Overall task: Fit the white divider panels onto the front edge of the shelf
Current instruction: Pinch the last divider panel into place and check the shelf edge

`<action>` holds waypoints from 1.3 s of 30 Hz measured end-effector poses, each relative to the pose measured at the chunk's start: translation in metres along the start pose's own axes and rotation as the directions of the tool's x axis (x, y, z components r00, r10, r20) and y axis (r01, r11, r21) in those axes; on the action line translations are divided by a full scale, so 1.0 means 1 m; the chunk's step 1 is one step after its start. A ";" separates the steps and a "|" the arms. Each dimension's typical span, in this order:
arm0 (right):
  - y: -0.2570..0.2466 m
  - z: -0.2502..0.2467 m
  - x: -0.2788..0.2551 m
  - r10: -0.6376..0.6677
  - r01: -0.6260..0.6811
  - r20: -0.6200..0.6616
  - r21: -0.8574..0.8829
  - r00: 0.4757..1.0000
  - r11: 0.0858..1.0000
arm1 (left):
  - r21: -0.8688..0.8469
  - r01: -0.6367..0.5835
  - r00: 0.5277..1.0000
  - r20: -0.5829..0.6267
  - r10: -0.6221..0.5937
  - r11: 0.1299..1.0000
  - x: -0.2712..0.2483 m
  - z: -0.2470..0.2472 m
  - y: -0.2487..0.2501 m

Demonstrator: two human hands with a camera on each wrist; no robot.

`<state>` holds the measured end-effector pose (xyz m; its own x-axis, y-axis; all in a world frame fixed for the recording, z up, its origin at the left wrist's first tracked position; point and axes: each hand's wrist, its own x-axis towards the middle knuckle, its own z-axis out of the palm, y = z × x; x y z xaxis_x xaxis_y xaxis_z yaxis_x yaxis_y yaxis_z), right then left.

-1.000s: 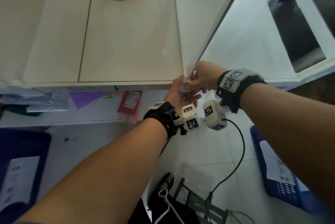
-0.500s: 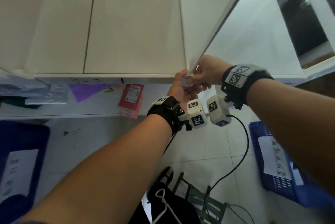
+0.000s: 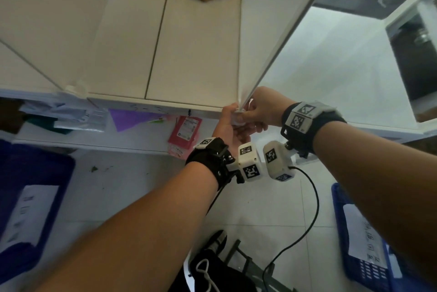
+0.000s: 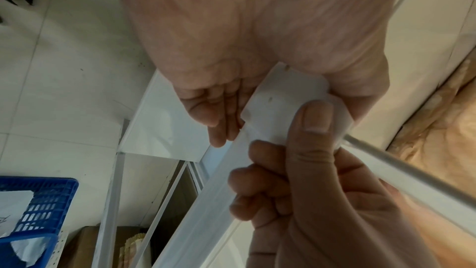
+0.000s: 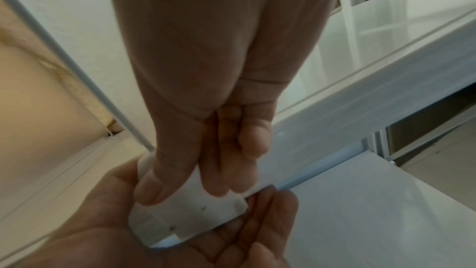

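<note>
Head view: two hands meet at the front edge of the white shelf (image 3: 194, 60), where one upright white divider panel (image 3: 267, 20) comes down to the edge. The left hand (image 3: 233, 129) lies under a small white clip (image 3: 237, 119) at the panel's foot; the right hand (image 3: 261, 108) has its grip closed on the clip from above. A second clip (image 3: 75, 89) sits further left on the edge. Two blue crates (image 3: 350, 244) stand on the floor, each holding a paper sheet (image 3: 361, 239).

Left wrist view: the left hand (image 4: 231, 48), fingers relaxed, cradles the clip (image 4: 278, 109); the right thumb (image 4: 311, 129) presses on it.

Right wrist view: the right hand (image 5: 211, 109) pinches the clip (image 5: 185, 217), thumb and fingers on top, while the open left palm (image 5: 219, 248) supports it from below.
</note>
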<state>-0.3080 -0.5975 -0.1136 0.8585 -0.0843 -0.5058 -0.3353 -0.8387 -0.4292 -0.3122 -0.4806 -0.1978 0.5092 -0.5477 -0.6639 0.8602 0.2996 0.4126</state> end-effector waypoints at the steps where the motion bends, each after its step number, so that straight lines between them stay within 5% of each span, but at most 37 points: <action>1: -0.005 0.002 0.003 -0.007 0.007 0.002 -0.010 1.000 1.000 | -0.010 -0.008 1.000 0.002 0.008 1.000 -0.001 -0.004 0.004; 11: -0.041 0.011 0.022 -0.063 0.064 0.056 -0.013 0.996 0.998 | -0.052 0.037 0.997 -0.069 -0.040 0.998 -0.010 -0.031 0.028; 18: -0.029 -0.004 0.013 -0.037 0.033 0.128 0.032 0.991 0.999 | -0.178 0.107 0.994 -0.013 -0.111 0.978 -0.018 -0.034 0.024; 25: -0.024 0.003 0.015 -0.017 0.018 0.005 -0.039 1.000 0.999 | -0.268 0.067 0.993 -0.079 -0.091 0.961 -0.022 -0.023 0.023; 39: -0.035 0.008 0.022 0.081 -0.082 -0.025 -0.043 0.996 0.996 | -0.274 -0.029 0.984 -0.176 -0.020 0.961 -0.021 -0.028 0.022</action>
<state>-0.2809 -0.5652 -0.1156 0.8379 -0.1650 -0.5203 -0.3875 -0.8512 -0.3540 -0.3035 -0.4411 -0.1923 0.4885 -0.4075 -0.7715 0.8195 0.5179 0.2453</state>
